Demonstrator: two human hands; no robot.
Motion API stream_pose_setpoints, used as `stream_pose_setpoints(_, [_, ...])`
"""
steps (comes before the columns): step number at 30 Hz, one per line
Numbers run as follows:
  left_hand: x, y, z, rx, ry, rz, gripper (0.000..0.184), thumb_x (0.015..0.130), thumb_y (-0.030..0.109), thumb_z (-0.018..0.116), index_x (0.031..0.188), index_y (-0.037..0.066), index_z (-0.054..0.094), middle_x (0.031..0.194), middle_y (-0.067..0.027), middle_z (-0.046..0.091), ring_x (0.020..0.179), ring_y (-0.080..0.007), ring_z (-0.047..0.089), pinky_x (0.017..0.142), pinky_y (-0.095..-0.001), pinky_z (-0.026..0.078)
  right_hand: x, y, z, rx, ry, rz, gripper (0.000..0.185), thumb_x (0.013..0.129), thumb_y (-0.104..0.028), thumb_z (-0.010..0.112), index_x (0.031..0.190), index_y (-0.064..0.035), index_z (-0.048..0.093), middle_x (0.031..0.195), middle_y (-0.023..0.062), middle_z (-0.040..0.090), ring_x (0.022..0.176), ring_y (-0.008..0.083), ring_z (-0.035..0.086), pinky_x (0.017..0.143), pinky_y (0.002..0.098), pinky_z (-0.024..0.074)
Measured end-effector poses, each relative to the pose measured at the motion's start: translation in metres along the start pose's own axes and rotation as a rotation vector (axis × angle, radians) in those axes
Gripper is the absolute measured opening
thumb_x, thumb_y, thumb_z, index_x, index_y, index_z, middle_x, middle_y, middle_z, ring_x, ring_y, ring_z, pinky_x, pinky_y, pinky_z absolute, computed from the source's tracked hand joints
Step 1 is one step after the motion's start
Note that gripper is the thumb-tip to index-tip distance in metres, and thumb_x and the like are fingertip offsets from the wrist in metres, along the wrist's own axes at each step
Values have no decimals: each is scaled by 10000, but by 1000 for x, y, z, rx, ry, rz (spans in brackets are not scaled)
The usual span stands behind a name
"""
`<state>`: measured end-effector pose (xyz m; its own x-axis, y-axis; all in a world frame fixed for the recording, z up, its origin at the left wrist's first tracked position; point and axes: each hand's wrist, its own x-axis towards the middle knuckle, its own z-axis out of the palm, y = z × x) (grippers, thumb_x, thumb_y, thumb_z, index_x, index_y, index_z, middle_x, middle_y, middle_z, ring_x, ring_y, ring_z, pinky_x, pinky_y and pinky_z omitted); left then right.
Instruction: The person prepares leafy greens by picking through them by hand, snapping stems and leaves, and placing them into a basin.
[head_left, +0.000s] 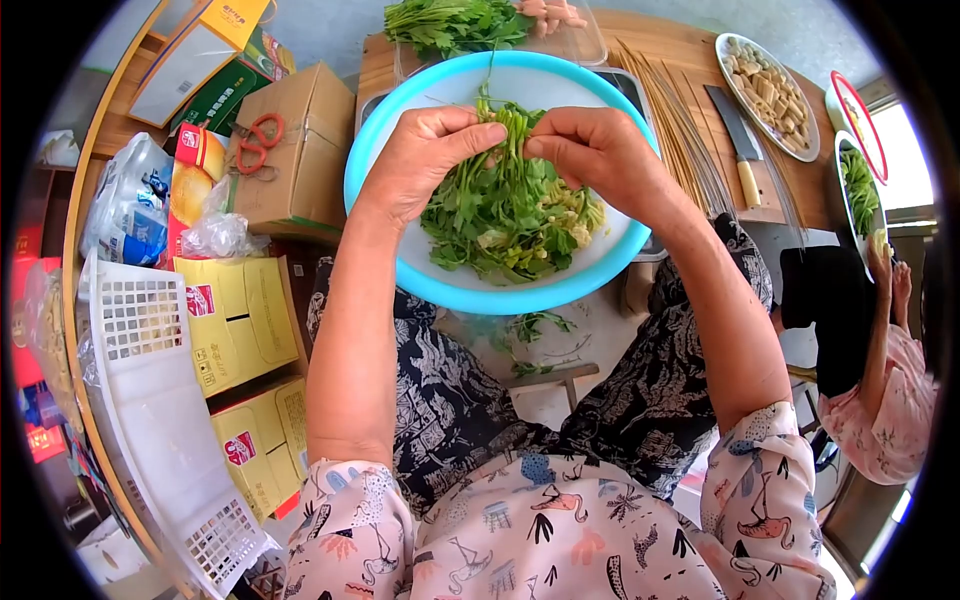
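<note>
Leafy green stems (480, 215) lie heaped in a white basin with a light blue rim (400, 270), in front of my body. Over the heap, my left hand (430, 155) pinches the upper stems between thumb and fingers. My right hand (590, 155) is just to the right of it, thumb and forefinger pressed together at the same stems. Some yellowish leaves (575, 215) show at the heap's right side. Behind the basin, more leafy greens (455, 25) sit in a clear tray beside pinkish pieces (552, 15).
Right of the basin are thin skewers (665, 120), a knife (740, 140) and an oval plate of cut food (770, 95). A co-worker's arm (878, 330) reaches in at far right. Boxes, red-handled scissors (258, 145) and a white basket (150, 400) stand left.
</note>
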<state>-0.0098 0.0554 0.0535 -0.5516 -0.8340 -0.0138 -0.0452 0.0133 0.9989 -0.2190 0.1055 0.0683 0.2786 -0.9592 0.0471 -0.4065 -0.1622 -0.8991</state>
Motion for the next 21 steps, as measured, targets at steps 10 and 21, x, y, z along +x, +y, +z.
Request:
stream_pose_setpoints(10, [6, 0, 10, -256, 79, 94, 158, 860, 131, 652, 958, 7, 647, 973, -24, 636, 883, -78, 562, 823, -228, 442, -2, 7, -8, 188, -14, 27, 162, 894, -163, 595, 846, -19, 652, 557, -25, 493, 511, 47, 447, 470, 222, 348])
stream_pose_setpoints(21, [8, -5, 8, -247, 129, 77, 159, 856, 108, 652, 987, 19, 647, 879, -1, 633, 810, -64, 558, 757, -201, 438, -4, 9, -10, 220, -30, 35, 156, 909, -153, 582, 854, -27, 655, 548, -31, 489, 487, 38, 420, 452, 214, 317])
